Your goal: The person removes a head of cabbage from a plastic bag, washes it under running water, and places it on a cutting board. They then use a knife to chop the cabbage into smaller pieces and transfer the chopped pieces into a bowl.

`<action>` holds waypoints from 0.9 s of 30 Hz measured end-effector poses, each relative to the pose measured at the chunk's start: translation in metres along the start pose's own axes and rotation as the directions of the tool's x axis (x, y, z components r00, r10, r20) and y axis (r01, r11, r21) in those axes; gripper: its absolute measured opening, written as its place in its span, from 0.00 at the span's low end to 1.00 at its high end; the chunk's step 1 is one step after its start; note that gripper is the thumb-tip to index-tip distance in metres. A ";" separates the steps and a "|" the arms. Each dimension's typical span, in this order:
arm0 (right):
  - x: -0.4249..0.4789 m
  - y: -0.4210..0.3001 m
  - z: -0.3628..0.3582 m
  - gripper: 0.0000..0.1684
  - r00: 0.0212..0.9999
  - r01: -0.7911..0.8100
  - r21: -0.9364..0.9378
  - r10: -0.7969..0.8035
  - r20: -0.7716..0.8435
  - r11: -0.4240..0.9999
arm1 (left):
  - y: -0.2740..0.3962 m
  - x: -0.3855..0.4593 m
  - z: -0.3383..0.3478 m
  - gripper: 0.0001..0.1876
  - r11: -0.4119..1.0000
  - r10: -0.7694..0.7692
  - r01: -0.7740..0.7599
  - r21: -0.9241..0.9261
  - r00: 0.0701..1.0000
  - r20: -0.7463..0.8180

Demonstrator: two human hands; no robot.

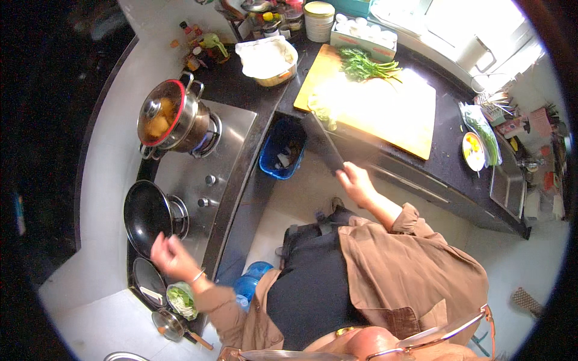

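My right hand (357, 184) grips a kitchen cleaver (326, 143) by its handle, off the front edge of the wooden cutting board (388, 108). The blade's far end is near pale green vegetable pieces (321, 110) at the board's edge. A bunch of leafy green herbs (363, 64) lies at the back of the board, which sunlight partly washes out. My left hand (170, 258), blurred, is over the near rim of a black wok (146, 216). I see nothing held in it, and its fingers look apart.
A lidded steel pot (160, 117) sits over a lit burner. Below the counter corner stands a blue bin (282, 151). A bowl of cut vegetables (180, 300) and a small lidded pan (169, 325) are beyond the wok. Eggs (365, 29) fill a carton behind the board; a sink (508, 189) lies right.
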State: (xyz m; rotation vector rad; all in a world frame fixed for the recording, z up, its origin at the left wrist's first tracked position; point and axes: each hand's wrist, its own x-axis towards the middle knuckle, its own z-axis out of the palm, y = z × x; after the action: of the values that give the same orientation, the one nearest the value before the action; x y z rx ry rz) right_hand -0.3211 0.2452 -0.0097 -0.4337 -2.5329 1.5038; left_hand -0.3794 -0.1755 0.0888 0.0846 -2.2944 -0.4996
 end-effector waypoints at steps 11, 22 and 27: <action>0.146 0.091 -0.022 0.09 0.966 0.146 -0.369 -0.213 -0.149 0.918 | 0.268 -0.064 0.329 0.58 0.878 0.467 -0.142 -0.457 0.460 0.755; 0.176 0.080 -0.023 0.10 0.980 -0.157 -0.533 0.198 0.020 0.832 | 0.303 -0.080 0.428 0.31 0.803 0.590 -0.196 -0.563 0.395 0.704; 0.195 0.081 -0.015 0.12 0.956 -0.193 -0.564 0.284 0.076 0.803 | 0.291 -0.089 0.449 0.14 0.753 0.653 -0.240 -0.612 0.391 0.649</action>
State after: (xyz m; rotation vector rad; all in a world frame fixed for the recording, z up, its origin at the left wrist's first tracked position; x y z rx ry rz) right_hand -0.4876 0.3587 -0.0750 -0.7635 -3.1279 0.8509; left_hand -0.6085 0.2578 -0.1422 -1.3045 -2.8597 -0.8532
